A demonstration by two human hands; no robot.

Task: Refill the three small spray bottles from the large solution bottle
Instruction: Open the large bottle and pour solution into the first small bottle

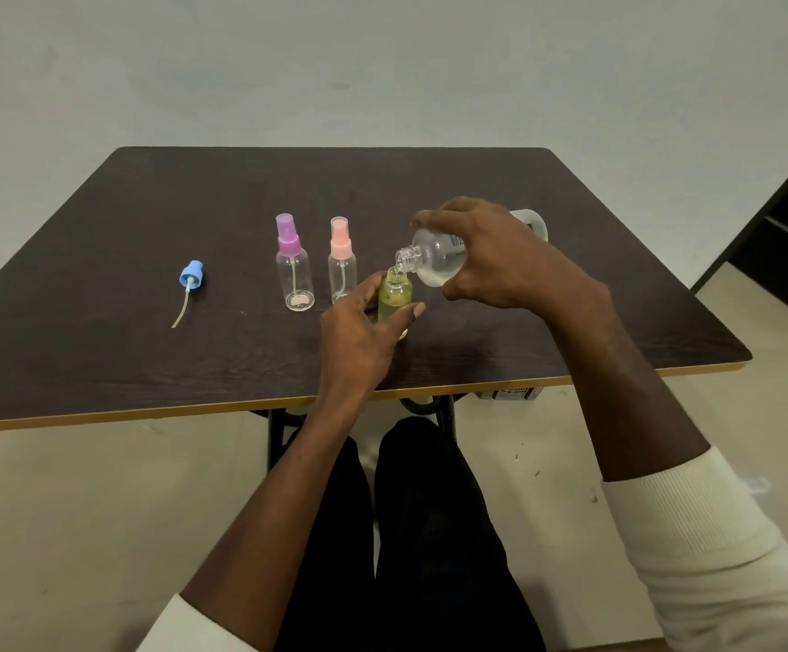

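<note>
Head view: a seated person works at a dark wood-grain bench (147, 218), both forearms reaching forward over it.
Right hand (500, 261): raised above the bench, palm down, fingers and thumb curled round the large solution bottle (434, 261); grip closed on that bottle.
Large solution bottle: clear, uncapped, tipped neck-down toward the left, its mouth just over the open neck of the small bottle below; clear liquid pooled in its lower side.
Left hand (363, 331): low on the bench, thumb and fingers wrapped round the open small bottle (395, 301); grip closed on it.
Open small bottle: upright near the middle of the bench, capless, its contents yellowish-green.
Purple-capped spray bottle (294, 270): upright, clear, left of centre.
Pink-capped spray bottle (342, 263): upright, just beside the purple one, near the left hand's fingers.
Blue spray cap (191, 275): lying on the bench well to the left, dip tube trailing toward the near edge.
Sleeves: cream, pushed back from both forearms.
</note>
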